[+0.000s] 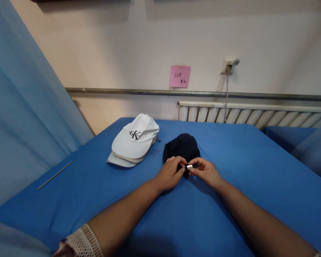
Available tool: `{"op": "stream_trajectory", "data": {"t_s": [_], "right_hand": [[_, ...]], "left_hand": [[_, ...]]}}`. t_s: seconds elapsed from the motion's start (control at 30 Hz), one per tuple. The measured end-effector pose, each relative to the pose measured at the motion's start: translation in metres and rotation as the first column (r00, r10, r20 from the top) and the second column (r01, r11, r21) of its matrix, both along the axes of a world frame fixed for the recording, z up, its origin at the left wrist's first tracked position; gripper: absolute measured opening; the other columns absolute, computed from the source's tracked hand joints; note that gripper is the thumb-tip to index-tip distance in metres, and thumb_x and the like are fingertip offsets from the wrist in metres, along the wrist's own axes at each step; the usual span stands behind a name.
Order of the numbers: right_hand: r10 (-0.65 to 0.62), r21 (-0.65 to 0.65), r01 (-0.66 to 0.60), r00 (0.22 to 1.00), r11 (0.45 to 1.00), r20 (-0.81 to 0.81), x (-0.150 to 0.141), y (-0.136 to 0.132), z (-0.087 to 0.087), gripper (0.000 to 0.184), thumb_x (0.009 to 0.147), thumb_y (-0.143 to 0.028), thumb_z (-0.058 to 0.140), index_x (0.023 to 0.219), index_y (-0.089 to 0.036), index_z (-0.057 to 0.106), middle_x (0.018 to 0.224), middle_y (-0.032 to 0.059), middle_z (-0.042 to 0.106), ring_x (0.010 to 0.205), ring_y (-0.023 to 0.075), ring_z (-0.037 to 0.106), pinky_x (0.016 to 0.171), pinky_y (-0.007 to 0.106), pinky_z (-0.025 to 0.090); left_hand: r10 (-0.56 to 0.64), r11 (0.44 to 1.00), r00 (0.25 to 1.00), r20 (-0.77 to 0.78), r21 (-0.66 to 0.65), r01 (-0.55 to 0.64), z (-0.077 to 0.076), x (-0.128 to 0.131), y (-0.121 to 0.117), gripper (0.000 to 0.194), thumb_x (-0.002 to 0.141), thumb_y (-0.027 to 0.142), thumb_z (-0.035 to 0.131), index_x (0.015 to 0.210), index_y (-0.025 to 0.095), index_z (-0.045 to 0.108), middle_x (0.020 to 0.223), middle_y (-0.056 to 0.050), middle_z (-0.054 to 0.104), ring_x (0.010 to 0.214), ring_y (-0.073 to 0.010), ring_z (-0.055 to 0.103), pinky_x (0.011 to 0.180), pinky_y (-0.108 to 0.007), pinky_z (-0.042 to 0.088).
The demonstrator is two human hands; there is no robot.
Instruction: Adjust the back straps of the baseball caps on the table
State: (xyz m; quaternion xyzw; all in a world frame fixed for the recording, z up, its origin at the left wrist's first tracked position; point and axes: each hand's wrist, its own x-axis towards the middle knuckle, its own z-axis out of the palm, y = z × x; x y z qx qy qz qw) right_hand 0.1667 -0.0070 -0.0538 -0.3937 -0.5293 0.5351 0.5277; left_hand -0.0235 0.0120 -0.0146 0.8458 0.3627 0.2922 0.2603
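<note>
A dark navy cap [181, 147] lies on the blue-covered table [230, 171], its back towards me. My left hand [169, 174] and my right hand [204, 171] meet at its near edge. Both are closed in a pinch on the cap's rear strap, where a small silver buckle [189, 166] shows between the fingertips. To the left, a white cap [136, 138] with a black logo sits on top of other light caps in a stack.
A thin wooden stick [55, 174] lies near the table's left edge. A light blue curtain [24, 107] hangs at the left. Behind the table are a wall rail, a white radiator [251, 116], a pink note [180, 76] and a wall socket with a cord.
</note>
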Motion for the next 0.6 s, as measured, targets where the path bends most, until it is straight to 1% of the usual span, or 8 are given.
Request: {"op": "stream_trajectory", "data": {"t_s": [0.13,0.27,0.37,0.47,0.6], "right_hand": [[0.036,-0.008,-0.036,0.999,0.999,0.011,0.000,0.000,-0.002,0.030,0.068,-0.039,0.080,0.088,-0.020,0.067,0.082,0.0015,0.071,0.066,0.0142,0.067,0.062,0.028,0.053],[-0.017,-0.020,0.017,1.000,1.000,0.003,-0.001,0.002,-0.003,0.030,0.074,-0.045,0.073,0.087,-0.019,0.066,0.074,0.0023,0.071,0.065,0.0153,0.067,0.061,0.029,0.052],[-0.063,-0.037,0.062,0.998,0.997,-0.022,-0.001,0.004,-0.004,0.031,0.073,-0.046,0.074,0.085,-0.019,0.066,0.070,0.0015,0.070,0.062,0.0147,0.067,0.059,0.027,0.051],[-0.094,-0.045,0.092,0.995,0.995,-0.036,0.001,0.005,-0.003,0.033,0.070,-0.046,0.077,0.084,-0.018,0.066,0.068,0.0009,0.069,0.060,0.0138,0.066,0.057,0.026,0.049],[-0.120,-0.049,0.118,0.992,0.992,-0.043,0.002,0.004,0.000,0.033,0.070,-0.047,0.077,0.083,-0.018,0.065,0.064,0.0003,0.067,0.056,0.0124,0.063,0.057,0.025,0.048]], "left_hand": [[0.006,1.000,1.000,0.017,-0.015,-0.006,-0.003,0.003,-0.001,0.017,0.085,0.020,0.053,0.101,0.021,0.058,0.090,-0.003,0.066,0.090,-0.0204,0.057,0.085,-0.034,0.039],[0.032,0.999,0.999,0.031,-0.022,-0.032,-0.005,0.003,0.001,0.017,0.086,0.022,0.054,0.102,0.021,0.060,0.092,-0.004,0.068,0.091,-0.0210,0.059,0.087,-0.035,0.039],[0.061,0.998,0.996,0.060,-0.026,-0.060,-0.003,-0.001,0.006,0.016,0.088,0.020,0.051,0.101,0.021,0.061,0.092,-0.003,0.070,0.092,-0.0205,0.060,0.089,-0.035,0.039],[0.141,0.990,0.984,0.112,-0.039,-0.137,0.001,-0.008,0.013,0.018,0.089,0.019,0.048,0.102,0.021,0.060,0.094,-0.004,0.072,0.094,-0.0204,0.062,0.090,-0.036,0.041],[0.269,0.963,0.950,0.161,-0.069,-0.261,0.007,-0.017,0.021,0.019,0.089,0.022,0.047,0.101,0.019,0.061,0.095,-0.005,0.072,0.094,-0.0207,0.064,0.088,-0.035,0.044]]}}
